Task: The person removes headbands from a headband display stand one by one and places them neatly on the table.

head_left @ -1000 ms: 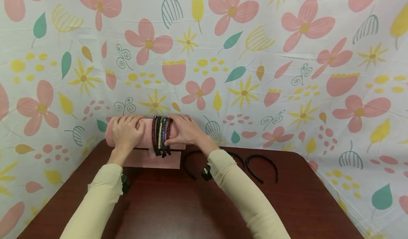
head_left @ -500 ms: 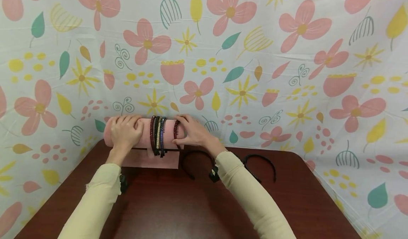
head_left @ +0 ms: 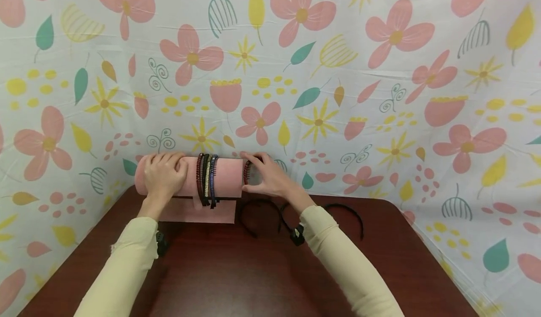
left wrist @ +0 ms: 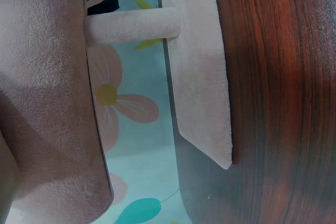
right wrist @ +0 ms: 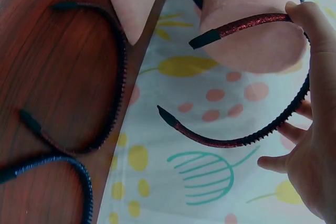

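Note:
My left hand point(head_left: 164, 176) grips the left end of a pink padded headband stand point(head_left: 228, 178), fingers over the top of its roll. In my right hand point(head_left: 270, 175) is a dark red glittery headband point(right wrist: 247, 24) with small teeth inside and black tips. It is held just off the roll's right end, its open side toward the roll. The right wrist view shows thumb and fingers around its curve. Several headbands point(head_left: 206, 181), among them red, black, gold and blue ones, sit side by side around the middle of the roll.
On the dark wooden table point(head_left: 236, 270), loose headbands lie to the right of the stand, including a red-toned one point(right wrist: 122, 66) and a blue-toned one point(right wrist: 85, 182). The stand's flat pink base point(head_left: 198, 212) rests on the table. Floral fabric point(head_left: 270, 73) hangs close behind.
My right hand has slid the red headband rightward along the roll, away from the others and off its end. My left hand stays at the roll's left end.

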